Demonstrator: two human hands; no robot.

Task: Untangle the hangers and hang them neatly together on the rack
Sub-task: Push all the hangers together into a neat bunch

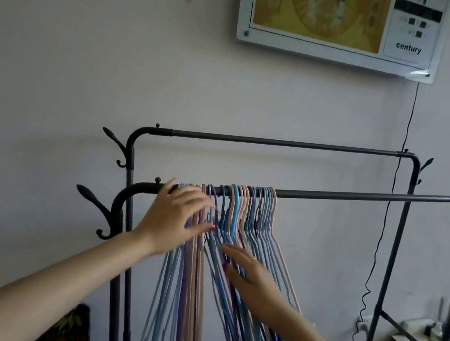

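A bunch of thin pastel blue, purple and beige hangers (237, 232) hangs by its hooks on the front rail of a dark metal double-rail clothes rack (377, 197), crowded toward its left end. The left hand (177, 219) lies against the leftmost hangers, fingers spread and straight. The right hand (251, 279) presses flat on the slanting hangers lower down, its grip apart too.

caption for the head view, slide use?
Both hands, left and right, spread open against pastel hangers bunched on the rack's front rail.
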